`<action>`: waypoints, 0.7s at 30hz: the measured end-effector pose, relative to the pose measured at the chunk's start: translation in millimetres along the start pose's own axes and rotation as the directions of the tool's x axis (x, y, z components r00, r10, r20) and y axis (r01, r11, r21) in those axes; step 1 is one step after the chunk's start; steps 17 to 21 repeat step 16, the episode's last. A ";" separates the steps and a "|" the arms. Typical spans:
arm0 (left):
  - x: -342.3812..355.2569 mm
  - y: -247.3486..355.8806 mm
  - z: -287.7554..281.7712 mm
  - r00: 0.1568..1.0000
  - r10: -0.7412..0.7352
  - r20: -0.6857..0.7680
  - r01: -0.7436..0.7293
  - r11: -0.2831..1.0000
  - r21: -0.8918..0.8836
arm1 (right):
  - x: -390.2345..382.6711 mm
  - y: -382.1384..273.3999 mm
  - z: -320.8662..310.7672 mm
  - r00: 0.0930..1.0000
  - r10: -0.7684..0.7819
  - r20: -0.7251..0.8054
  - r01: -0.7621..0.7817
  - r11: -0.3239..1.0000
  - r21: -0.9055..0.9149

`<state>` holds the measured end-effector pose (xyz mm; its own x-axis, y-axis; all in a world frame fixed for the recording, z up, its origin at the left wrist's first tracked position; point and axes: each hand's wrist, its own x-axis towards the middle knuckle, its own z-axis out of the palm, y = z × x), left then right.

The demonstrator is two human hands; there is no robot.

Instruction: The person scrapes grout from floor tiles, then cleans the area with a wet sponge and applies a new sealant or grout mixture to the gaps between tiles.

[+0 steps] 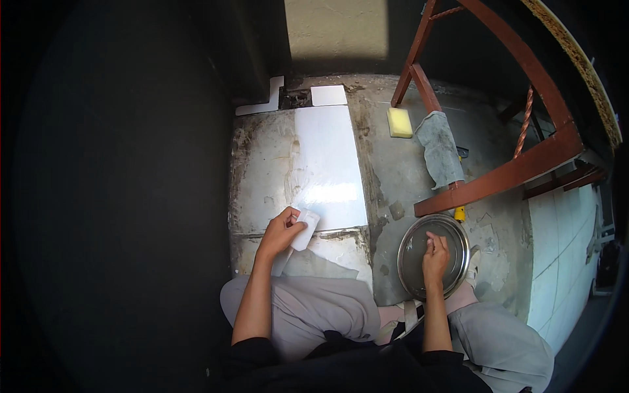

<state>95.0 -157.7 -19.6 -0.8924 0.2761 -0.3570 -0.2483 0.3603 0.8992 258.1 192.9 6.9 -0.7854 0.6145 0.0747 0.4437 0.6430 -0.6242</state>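
My left hand (283, 230) pinches a small white rectangular piece (306, 234) between thumb and fingers, just above the near edge of a large tile. What that piece is made of I cannot tell. Bright, glossy white covers the right part of the tile (329, 144); its left part looks grey with brown smears. Over a round metal basin (401, 245) of murky grey water, my right hand (435, 261) has its fingers drawn together. Anything within those fingers is hidden.
A yellow sponge (399, 122) lies on the concrete floor. Grey cloth (441, 149) drapes over a red-brown metal frame (501, 171) at the right. Cut white tile pieces (327, 95) border a dark gap at the back. A yellow-handled tool (460, 214) lies partly hidden beneath the frame.
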 end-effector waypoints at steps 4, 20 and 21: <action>-0.3 3.9 0.1 1.000 0.006 0.019 -0.006 1.000 -0.021 | -1.0 23.7 8.0 0.987 -0.161 -0.017 0.158 0.980 -0.121; -1.3 5.6 -1.1 1.000 -0.003 0.013 0.003 1.000 0.000 | 8.2 1.9 -4.5 0.996 0.089 0.007 -0.089 0.992 0.091; -1.3 5.6 -1.1 1.000 -0.003 0.013 0.003 1.000 0.000 | 8.2 1.9 -4.5 0.996 0.089 0.007 -0.089 0.992 0.091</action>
